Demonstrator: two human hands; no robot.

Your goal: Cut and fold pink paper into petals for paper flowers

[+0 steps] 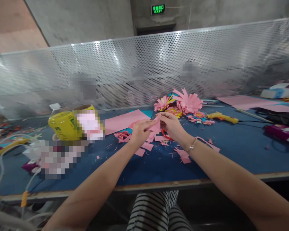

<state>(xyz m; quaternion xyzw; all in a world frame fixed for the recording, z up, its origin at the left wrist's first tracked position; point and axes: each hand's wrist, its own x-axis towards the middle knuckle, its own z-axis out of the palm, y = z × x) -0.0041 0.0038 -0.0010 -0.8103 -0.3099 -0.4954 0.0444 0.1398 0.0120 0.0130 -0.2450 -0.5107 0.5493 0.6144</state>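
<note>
Both hands meet over the middle of the blue-topped table, holding one piece of pink paper (155, 125). The fingers of my left hand (141, 130) are closed on its left side. At its upper right edge, my right hand (170, 123) pinches the same paper. Red scissor handles (165, 134) show partly beneath my right hand; their blades are hidden. Pink paper scraps (148, 146) lie under and in front of the hands. A larger pink sheet (125, 121) rests just behind my left hand.
Pink paper flowers (189, 102) are heaped behind my right hand, beside a yellow glue gun (223, 117) with a cord. To the left stand a clear bottle with a yellow label (65, 125) and a roll. A perforated metal screen (120, 70) closes off the back.
</note>
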